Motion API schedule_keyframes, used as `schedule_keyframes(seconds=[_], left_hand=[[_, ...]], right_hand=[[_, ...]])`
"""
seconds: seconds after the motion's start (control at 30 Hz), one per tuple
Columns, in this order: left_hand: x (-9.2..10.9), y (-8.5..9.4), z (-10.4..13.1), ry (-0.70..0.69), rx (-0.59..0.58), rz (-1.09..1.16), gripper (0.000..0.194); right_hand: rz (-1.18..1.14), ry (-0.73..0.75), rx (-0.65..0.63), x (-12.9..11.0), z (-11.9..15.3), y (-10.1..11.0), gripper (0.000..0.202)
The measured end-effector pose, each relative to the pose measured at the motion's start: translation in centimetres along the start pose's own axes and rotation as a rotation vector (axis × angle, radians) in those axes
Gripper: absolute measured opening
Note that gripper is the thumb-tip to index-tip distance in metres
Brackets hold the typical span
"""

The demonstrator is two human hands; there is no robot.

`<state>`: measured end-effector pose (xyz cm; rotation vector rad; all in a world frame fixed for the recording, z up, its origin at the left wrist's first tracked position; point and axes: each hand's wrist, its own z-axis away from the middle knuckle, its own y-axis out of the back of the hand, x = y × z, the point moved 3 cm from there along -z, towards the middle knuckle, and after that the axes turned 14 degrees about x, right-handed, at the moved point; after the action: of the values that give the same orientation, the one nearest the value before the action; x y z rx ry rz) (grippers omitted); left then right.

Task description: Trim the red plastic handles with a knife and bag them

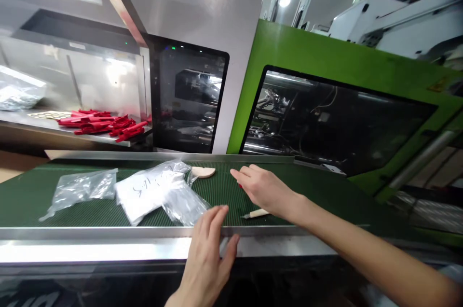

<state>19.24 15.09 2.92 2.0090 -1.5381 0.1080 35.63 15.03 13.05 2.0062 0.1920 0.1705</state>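
My right hand point(262, 188) is closed above the green ribbed conveyor belt point(224, 191), and a sliver of a red piece shows under its fingers; most of that piece is hidden. Just below this hand lies a small knife point(257, 213) with a pale handle and a thin metal tip, partly covered by the wrist. My left hand point(210, 244) is at the belt's metal front rail point(144, 233), its thumb and fingers apart with nothing between them. Left of both hands, clear plastic bags point(186, 203) and a white sheet with handwriting point(141, 193) rest on the belt.
A pale half-round piece point(203, 172) lies near the belt's back edge. Another clear bag point(85, 188) is farther left. Several red parts point(104, 122) are heaped on a metal shelf at left. Behind the belt stands a green machine point(325, 51) with a dark window.
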Motion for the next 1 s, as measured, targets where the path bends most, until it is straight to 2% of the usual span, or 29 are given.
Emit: schedule_keyframes(seconds=[0.07,0.1,0.13,0.2,0.23,0.3,0.37,0.47,0.53,0.6,0.7,0.8,0.9,0.97,1.0], left_hand=[[0.7,1.2,-0.9,0.09,0.084,0.087,0.057],[1.2,1.9,-1.3,0.137,0.088,0.162,0.055],[1.6,2.5,-1.6,0.208,0.056,0.253,0.048],[2.2,3.8,-1.6,0.461,-0.08,0.461,0.029],[2.5,4.5,-1.2,0.635,-0.151,0.58,0.023],[3.1,6.1,0.3,0.997,-0.23,0.848,0.027],[3.6,7.6,2.0,1.27,-0.222,1.108,0.029],[4.1,9.3,4.5,1.538,-0.144,1.35,0.033],[4.2,9.9,5.8,1.642,-0.07,1.433,0.042],[4.3,10.3,6.7,1.683,-0.005,1.479,0.047],[4.6,10.8,7.6,1.694,0.068,1.449,0.043],[4.8,11.2,8.5,1.715,0.127,1.374,0.04],[5.1,11.5,9.1,1.751,0.149,1.337,0.046],[5.3,11.6,9.4,1.791,0.17,1.311,0.049],[5.3,11.6,9.5,1.81,0.182,1.304,0.049]], right_hand=[[-0.181,-0.006,0.072,-2.7,0.9,2.1,0.03],[-0.267,-0.027,0.094,-3.8,1.3,2.9,0.03],[-0.345,-0.065,0.108,-4.7,1.7,3.4,0.032],[-0.459,-0.171,0.116,-5.1,2.3,3.5,0.04],[-0.491,-0.226,0.114,-4.6,2.7,3.1,0.044],[-0.503,-0.302,0.082,-2.5,3.8,1.6,0.045],[-0.452,-0.313,-0.017,0.4,5.1,-0.8,0.033],[-0.342,-0.37,-0.182,4.7,7.1,-4.6,0.024],[-0.294,-0.385,-0.266,6.7,7.8,-6.2,0.027],[-0.265,-0.374,-0.33,7.8,7.9,-6.8,0.027],[-0.27,-0.332,-0.417,8.0,7.4,-6.3,0.022],[-0.292,-0.316,-0.449,7.4,7.1,-5.2,0.025],[-0.305,-0.343,-0.375,7.1,7.2,-4.4,0.022],[-0.312,-0.389,-0.24,7.1,7.5,-3.9,0.015],[-0.315,-0.423,-0.131,7.1,7.8,-3.6,0.012]])
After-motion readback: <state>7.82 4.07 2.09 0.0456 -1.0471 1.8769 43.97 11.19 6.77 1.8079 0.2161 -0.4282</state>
